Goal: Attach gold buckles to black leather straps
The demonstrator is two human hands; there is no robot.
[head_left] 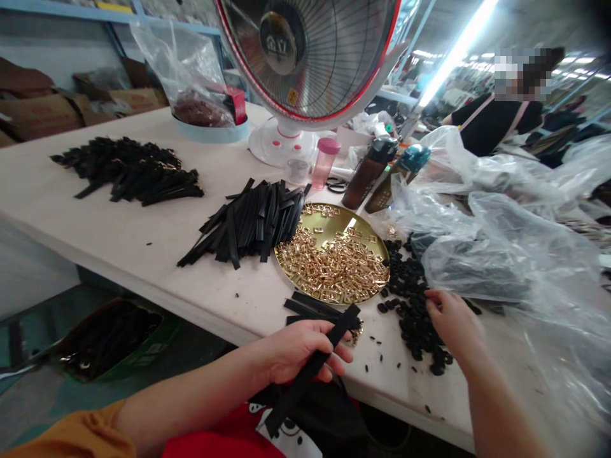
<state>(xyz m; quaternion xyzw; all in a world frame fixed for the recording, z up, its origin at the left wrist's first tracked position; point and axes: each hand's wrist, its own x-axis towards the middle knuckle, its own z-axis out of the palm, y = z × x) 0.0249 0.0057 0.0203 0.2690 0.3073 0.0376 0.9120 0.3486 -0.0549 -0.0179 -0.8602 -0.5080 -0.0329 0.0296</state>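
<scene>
My left hand [312, 350] is closed around a flat black strap [305, 372], which slants from beyond my fingers down toward my lap. At the right my right hand [453, 318] reaches to the edge of a pile of small black rounded pieces [414, 318]. Its thumb and fingers are drawn together there, and what they pinch is hidden. Between and beyond my hands lies a round gold tray [327, 221] full of small gold buckles [334, 267]. A few black straps [315, 307] rest in front of the tray, just behind my left hand.
Loose black straps [258, 219] are heaped left of the tray, and bundled black straps [138, 168] farther left. A fan heater [281, 137], a pink cup [326, 162] and dark bottles [365, 175] stand behind. Clear plastic bags [506, 248] cover the right. Another person [496, 121] is in the background.
</scene>
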